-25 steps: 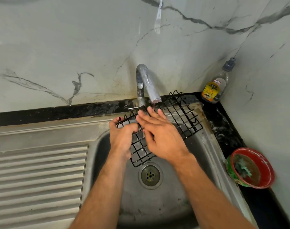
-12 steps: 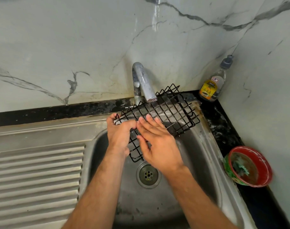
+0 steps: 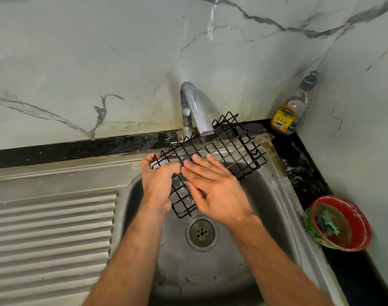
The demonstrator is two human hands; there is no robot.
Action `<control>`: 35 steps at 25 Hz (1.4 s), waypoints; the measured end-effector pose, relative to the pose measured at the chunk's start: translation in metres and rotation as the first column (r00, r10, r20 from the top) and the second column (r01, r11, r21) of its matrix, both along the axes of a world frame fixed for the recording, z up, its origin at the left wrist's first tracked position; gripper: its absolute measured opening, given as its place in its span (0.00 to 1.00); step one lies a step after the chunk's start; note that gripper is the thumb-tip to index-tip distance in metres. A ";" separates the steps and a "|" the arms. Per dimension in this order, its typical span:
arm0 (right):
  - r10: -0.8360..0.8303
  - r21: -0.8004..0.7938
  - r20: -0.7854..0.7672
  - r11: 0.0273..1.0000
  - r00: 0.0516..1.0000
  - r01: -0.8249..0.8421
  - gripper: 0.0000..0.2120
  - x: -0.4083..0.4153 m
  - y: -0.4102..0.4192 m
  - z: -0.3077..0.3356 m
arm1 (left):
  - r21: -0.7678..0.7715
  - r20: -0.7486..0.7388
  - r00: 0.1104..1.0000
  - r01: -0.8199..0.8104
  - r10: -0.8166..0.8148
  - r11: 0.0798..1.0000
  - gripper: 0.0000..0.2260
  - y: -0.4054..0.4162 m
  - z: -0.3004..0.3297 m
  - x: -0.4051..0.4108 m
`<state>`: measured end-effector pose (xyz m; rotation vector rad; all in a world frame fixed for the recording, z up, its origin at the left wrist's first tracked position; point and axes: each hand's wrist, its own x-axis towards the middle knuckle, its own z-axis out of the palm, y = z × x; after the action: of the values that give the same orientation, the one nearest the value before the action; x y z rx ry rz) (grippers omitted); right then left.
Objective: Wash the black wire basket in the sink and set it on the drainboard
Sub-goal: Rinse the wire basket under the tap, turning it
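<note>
Basket (image 3: 221, 149) hangs tilted over the sink (image 3: 274, 195), under the tap (image 3: 195, 111), where a thin stream lands on its wires just beyond the right hand's fingertips. Left hand (image 3: 158, 184) is the grip: fingers curled round the basket's near-left edge. Right hand (image 3: 215, 191) lies flat on the mesh with fingers straight, holding nothing, just right of the grip. Left of the grip lies the ribbed drainboard (image 3: 49, 235). Well right of it, on the table, stand a bottle (image 3: 290, 111) and a red bowl (image 3: 341, 224). With one wet hand carrying the basket, rubbing could likely twist it loose into the sink; fingers might snag between wires.
</note>
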<state>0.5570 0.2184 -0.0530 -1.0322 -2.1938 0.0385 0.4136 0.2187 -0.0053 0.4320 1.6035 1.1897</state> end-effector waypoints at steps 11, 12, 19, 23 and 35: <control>-0.137 0.015 -0.015 0.990 0.991 0.137 0.15 -0.016 -0.006 -0.009 | -0.053 0.051 0.994 -0.093 0.096 0.994 0.29 -0.021 -0.022 -0.014; -0.041 0.031 -0.009 0.999 0.999 0.041 0.14 -0.021 -0.013 -0.010 | -0.049 0.052 0.994 -0.094 0.096 0.994 0.30 -0.022 -0.021 -0.013; -0.311 -0.161 -0.011 0.938 0.950 0.306 0.19 0.037 0.021 0.005 | -0.037 0.037 0.991 -0.127 0.128 0.991 0.31 -0.030 -0.016 -0.011; -0.359 -0.220 0.057 0.906 0.932 0.362 0.25 0.032 0.023 0.016 | -0.029 0.040 0.996 -0.083 0.084 0.996 0.32 -0.023 -0.010 -0.010; -0.496 -0.277 -0.025 0.838 0.868 0.471 0.19 0.031 0.028 0.011 | 0.005 0.019 0.998 -0.054 0.054 0.999 0.33 -0.016 -0.006 -0.006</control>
<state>0.5876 0.2465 -0.0420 -1.6790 -1.8115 0.1484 0.4075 0.2022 -0.0114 0.3822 1.6046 1.2359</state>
